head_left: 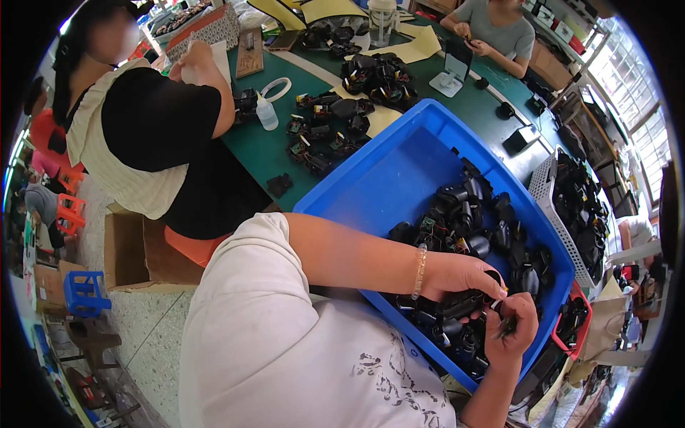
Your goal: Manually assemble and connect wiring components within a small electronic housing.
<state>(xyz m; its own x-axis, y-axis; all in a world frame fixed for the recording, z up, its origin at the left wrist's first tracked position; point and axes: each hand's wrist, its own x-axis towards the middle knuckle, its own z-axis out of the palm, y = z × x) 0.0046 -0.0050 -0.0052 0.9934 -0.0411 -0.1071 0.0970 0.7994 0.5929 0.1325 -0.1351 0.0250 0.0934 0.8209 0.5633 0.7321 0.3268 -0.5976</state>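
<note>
Over the near right part of a large blue bin point(357, 214), both my hands work close together. My left hand point(464, 274), with a beaded bracelet at its wrist, is closed around a black plastic controller housing point(460, 305). Against that housing's right end, the fingers of my right hand point(512, 324) are pinched together. Something dark and small shows in the right hand, too covered to name. Below and around the hands lie many black controller housings point(457, 214), some with circuit boards and wires showing.
A green table point(300, 75) carries piles of black controller parts point(378, 75), a clear squeeze bottle point(266, 113) and a phone on a stand point(453, 68). A white basket point(546, 182) and a red tray point(581, 324) flank the bin. Two people sit at the table.
</note>
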